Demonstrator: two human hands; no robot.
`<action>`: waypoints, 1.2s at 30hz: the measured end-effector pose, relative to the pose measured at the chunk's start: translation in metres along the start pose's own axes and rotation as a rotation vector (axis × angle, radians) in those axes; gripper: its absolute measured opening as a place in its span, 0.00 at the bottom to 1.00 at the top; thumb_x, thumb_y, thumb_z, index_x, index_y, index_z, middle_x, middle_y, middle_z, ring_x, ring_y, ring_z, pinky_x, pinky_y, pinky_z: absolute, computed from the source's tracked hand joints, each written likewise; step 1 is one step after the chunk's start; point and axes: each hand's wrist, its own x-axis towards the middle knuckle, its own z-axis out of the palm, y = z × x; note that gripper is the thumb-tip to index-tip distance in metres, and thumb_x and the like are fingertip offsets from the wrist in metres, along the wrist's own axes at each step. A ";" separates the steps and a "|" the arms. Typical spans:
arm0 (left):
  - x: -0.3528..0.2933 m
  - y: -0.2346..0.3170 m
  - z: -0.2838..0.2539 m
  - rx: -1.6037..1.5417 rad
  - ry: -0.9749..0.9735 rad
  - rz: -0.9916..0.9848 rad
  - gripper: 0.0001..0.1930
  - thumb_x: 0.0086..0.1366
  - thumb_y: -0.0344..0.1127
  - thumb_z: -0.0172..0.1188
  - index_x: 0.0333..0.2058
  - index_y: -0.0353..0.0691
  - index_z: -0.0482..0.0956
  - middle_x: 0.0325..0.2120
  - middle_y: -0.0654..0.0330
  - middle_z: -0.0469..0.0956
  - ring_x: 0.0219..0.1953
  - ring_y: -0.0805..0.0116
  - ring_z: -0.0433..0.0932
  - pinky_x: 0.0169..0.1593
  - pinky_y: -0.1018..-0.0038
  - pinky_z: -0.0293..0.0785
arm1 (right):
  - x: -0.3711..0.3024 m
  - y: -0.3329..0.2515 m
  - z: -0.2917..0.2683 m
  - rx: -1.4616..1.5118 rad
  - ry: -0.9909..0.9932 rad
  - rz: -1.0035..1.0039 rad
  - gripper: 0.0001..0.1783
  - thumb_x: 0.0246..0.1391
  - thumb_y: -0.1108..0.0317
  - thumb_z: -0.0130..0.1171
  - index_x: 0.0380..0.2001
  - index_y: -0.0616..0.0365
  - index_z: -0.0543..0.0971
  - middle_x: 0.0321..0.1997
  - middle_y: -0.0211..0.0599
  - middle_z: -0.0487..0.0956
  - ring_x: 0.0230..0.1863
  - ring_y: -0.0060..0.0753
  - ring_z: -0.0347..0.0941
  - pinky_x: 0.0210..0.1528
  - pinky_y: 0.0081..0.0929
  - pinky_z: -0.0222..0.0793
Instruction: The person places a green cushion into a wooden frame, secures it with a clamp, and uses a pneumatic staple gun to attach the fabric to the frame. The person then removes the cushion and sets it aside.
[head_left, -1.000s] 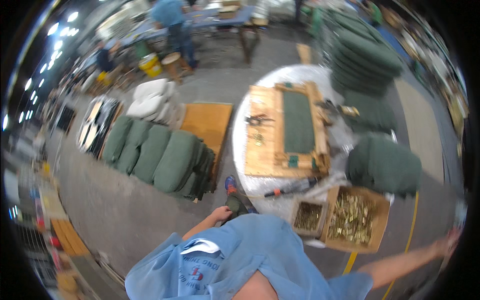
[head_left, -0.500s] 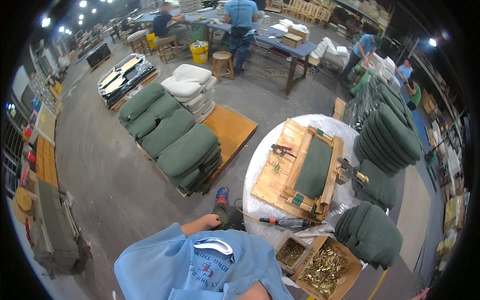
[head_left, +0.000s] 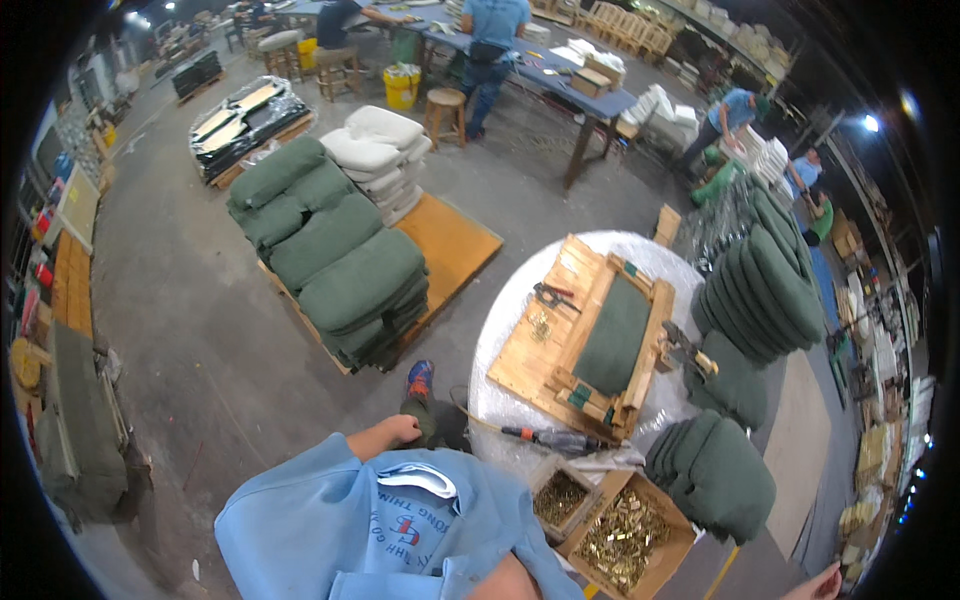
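Observation:
My left hand (head_left: 402,430) hangs beside my leg above the shoe, its fingers curled in, with nothing seen in them. At the lower right edge, my right hand (head_left: 826,582) shows only in part, away from the table, and its grip is unclear. On the plastic-wrapped round table (head_left: 487,405) lies a wooden frame jig (head_left: 650,362) around a dark green cushion (head_left: 613,340). A power screwdriver (head_left: 560,438) with an orange band rests at the table's near side. Pliers (head_left: 553,296) and a small heap of brass-coloured fittings (head_left: 540,324) lie on the jig's board.
Two boxes of metal parts, a smaller box (head_left: 560,500) and a cardboard box (head_left: 625,535), stand near my body. Green cushions (head_left: 715,470) are stacked at right, with a taller stack (head_left: 760,285) behind. More cushions (head_left: 330,250) fill a pallet at left. Co-workers stand around a blue table (head_left: 560,80).
The whole view has shifted slightly, moving the table and stacks leftward. More of my right hand shows at the lower right edge. My left hand stays beside my leg.

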 end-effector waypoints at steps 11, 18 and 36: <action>-0.008 -0.013 -0.004 -0.021 -0.011 -0.005 0.25 0.64 0.53 0.61 0.52 0.42 0.85 0.51 0.47 0.85 0.56 0.46 0.82 0.59 0.56 0.78 | -0.008 0.029 -0.015 -0.556 -0.470 0.373 0.42 0.56 0.37 0.72 0.64 0.53 0.79 0.67 0.51 0.77 0.68 0.46 0.73 0.69 0.42 0.66; -0.011 -0.006 -0.008 0.005 -0.006 0.007 0.24 0.64 0.53 0.62 0.49 0.40 0.85 0.49 0.47 0.85 0.55 0.47 0.83 0.59 0.57 0.78 | -0.069 0.025 -0.014 -0.308 -0.588 0.424 0.33 0.62 0.43 0.69 0.61 0.55 0.80 0.63 0.48 0.80 0.66 0.43 0.74 0.68 0.41 0.66; -0.020 -0.025 0.014 -0.124 -0.007 -0.117 0.24 0.64 0.54 0.63 0.50 0.44 0.86 0.51 0.46 0.85 0.57 0.47 0.82 0.60 0.56 0.77 | -0.462 -0.219 -0.045 0.023 -1.898 0.423 0.26 0.55 0.59 0.67 0.56 0.56 0.80 0.59 0.50 0.81 0.58 0.56 0.77 0.60 0.47 0.74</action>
